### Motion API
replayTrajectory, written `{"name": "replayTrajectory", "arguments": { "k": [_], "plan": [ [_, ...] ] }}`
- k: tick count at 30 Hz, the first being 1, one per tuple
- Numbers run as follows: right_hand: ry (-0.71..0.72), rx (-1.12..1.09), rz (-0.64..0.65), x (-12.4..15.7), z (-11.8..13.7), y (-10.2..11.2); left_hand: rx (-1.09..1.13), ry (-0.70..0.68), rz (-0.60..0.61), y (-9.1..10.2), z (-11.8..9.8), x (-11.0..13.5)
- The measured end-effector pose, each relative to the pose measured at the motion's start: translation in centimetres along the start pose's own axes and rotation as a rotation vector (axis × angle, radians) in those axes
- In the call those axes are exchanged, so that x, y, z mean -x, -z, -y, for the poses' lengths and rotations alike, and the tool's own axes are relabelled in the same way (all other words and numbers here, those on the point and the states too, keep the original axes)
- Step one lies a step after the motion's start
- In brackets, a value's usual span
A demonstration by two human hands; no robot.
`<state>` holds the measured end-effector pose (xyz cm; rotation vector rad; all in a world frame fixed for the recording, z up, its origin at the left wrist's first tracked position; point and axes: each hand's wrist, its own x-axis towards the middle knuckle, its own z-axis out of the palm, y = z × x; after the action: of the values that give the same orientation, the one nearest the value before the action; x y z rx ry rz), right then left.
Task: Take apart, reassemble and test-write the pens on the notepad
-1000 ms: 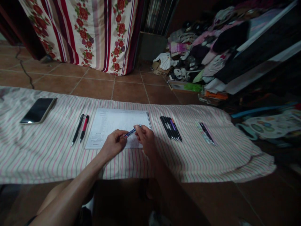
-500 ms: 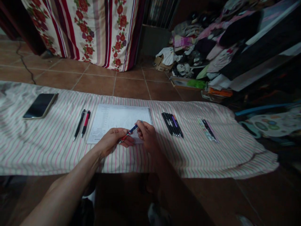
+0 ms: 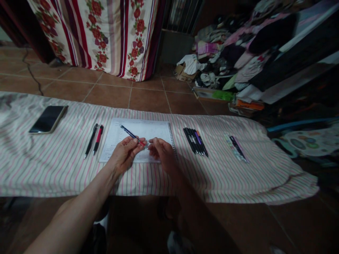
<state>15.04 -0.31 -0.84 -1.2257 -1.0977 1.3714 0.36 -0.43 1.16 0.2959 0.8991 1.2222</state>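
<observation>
My left hand (image 3: 129, 150) is closed on a blue and red pen (image 3: 129, 132) between thumb and fingers, above the notebook. The pen slants, its dark blue end up to the left and its red part and silver tip down to the right. My right hand (image 3: 162, 151) has its fingers curled at that tip and seems to pinch it; the exact contact is hard to see. Under both hands lies an open spiral notebook (image 3: 156, 127) with a printed page. Left of it are a black pen (image 3: 90, 141) and a red and black pen (image 3: 98, 139), side by side.
Right of the notebook, several mostly black pens (image 3: 195, 141) lie in a row. Farther right are a few more pens (image 3: 237, 148). A phone (image 3: 49, 120) lies at the left on the striped cloth (image 3: 66, 169). Beyond are a floral curtain (image 3: 113, 38) and a clothes pile (image 3: 225, 53).
The pen has swung round: its blue end, earlier in my right fingers, now points up to the left. My right hand has shifted slightly down to the tip end.
</observation>
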Motion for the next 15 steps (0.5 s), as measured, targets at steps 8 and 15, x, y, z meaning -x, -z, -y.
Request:
{"name": "replayTrajectory", "arguments": {
  "k": [8,15],
  "plan": [
    [0.024,-0.048,-0.021,-0.22,-0.08,-0.46,0.123,-0.024,-0.041,-0.41,0.04,0.18],
    [-0.013,-0.077,-0.055,-0.31,-0.09,-0.30,0.137,-0.005,-0.037,-0.64,0.37,0.47]
  ]
}}
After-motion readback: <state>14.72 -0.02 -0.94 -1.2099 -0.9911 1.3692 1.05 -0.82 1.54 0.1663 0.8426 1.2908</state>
